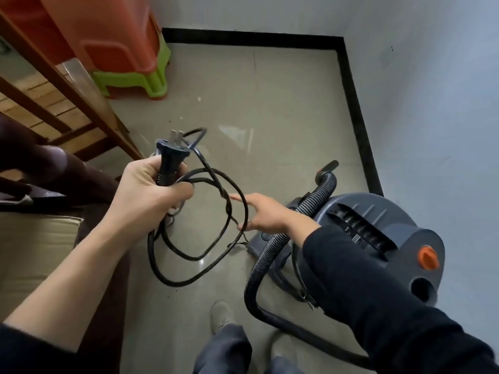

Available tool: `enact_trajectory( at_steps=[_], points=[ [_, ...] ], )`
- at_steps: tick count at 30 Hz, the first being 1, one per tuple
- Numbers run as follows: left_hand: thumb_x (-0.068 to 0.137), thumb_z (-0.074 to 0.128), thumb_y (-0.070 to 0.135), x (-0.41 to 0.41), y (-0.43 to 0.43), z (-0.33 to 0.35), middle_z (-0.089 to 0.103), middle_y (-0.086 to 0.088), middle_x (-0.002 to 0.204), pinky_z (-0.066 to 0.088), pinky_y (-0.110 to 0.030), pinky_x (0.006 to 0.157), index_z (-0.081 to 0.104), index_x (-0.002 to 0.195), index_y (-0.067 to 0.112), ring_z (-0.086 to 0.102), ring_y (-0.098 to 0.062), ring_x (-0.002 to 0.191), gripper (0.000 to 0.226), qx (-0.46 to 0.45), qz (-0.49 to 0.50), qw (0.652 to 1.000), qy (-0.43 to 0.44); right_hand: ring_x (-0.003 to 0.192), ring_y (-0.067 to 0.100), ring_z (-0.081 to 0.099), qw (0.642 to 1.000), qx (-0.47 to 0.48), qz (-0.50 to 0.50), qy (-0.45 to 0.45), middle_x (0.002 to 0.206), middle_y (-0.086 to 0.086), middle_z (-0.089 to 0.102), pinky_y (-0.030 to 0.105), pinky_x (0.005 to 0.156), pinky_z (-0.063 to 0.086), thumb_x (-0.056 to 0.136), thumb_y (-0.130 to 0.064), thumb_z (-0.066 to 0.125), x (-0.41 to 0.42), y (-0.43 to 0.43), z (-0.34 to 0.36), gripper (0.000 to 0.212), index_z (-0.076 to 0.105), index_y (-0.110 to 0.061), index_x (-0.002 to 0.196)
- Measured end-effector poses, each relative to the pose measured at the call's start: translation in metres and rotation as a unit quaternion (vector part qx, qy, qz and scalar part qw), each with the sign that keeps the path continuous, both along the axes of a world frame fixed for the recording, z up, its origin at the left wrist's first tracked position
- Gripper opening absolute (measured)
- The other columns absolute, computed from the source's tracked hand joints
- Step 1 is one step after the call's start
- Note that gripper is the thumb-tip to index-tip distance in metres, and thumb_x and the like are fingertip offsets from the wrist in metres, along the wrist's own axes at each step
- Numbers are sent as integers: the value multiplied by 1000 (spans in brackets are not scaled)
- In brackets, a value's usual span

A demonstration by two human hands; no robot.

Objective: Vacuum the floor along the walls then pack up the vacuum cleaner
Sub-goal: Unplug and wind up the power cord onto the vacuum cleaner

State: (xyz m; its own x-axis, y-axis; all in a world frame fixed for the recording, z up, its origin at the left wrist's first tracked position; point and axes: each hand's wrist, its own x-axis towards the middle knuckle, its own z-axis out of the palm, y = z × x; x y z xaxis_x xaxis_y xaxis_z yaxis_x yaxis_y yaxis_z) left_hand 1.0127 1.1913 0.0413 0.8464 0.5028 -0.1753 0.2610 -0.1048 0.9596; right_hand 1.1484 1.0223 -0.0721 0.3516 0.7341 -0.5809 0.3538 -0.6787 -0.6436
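My left hand [147,195] grips the black power plug [170,160], prongs pointing up, together with several loops of the black power cord [216,255] that hang down toward the floor. My right hand [266,215] is stretched out flat, fingers apart, with its fingertips at a strand of the cord, which it does not grip. The grey vacuum cleaner [383,238] with an orange knob [428,257] stands on the floor at the right, under my right forearm. Its ribbed black hose [272,247] curls in front of it.
White walls with a black skirting [356,114] meet in the corner behind the vacuum. Stacked orange and green plastic stools [129,63] stand at the back left. A wooden frame [70,85] and a cushion [35,244] lie to the left. My feet [221,317] are below.
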Motion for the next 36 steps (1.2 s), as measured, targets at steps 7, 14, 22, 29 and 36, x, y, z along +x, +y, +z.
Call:
enact_trajectory(
  at_steps=[7,14,22,29,36],
  points=[
    [74,58,-17,3,6,-5,46,-2,48,44,-19,52,52,64,3,42,-11,47,22,-10,39,997,-58,105,24,61,999,13,9,29,108,8,69,34,93,47,93,-28,63,-13,16,-21,23,68,-12,109],
    [71,69,-2,14,17,-16,53,8,50,40,-16,50,58,63,18,45,-6,46,24,12,45,997,-64,69,11,59,999,20,-25,-35,74,3,68,29,66,46,91,-27,67,25,-12,-3,12,70,-19,82],
    [79,79,18,11,3,-61,56,2,58,47,-26,55,63,74,10,52,-10,52,19,-19,91,995,41,93,12,68,992,-47,-45,-108,103,1,73,30,92,51,89,-18,68,53,-58,-3,26,71,-18,115],
    [93,57,46,-14,-31,-122,56,-4,61,35,-34,61,61,72,3,54,-25,67,47,106,64,944,306,109,29,49,902,-126,-174,-374,112,11,62,42,91,38,91,-17,54,44,-145,18,24,66,-12,111],
    [94,53,40,-85,-57,-180,62,-8,75,42,-32,66,65,80,14,56,-30,75,32,185,-30,848,496,143,24,22,892,-221,-133,-371,154,5,32,45,112,19,99,-26,44,7,-215,-6,48,36,-19,146]
  ],
)
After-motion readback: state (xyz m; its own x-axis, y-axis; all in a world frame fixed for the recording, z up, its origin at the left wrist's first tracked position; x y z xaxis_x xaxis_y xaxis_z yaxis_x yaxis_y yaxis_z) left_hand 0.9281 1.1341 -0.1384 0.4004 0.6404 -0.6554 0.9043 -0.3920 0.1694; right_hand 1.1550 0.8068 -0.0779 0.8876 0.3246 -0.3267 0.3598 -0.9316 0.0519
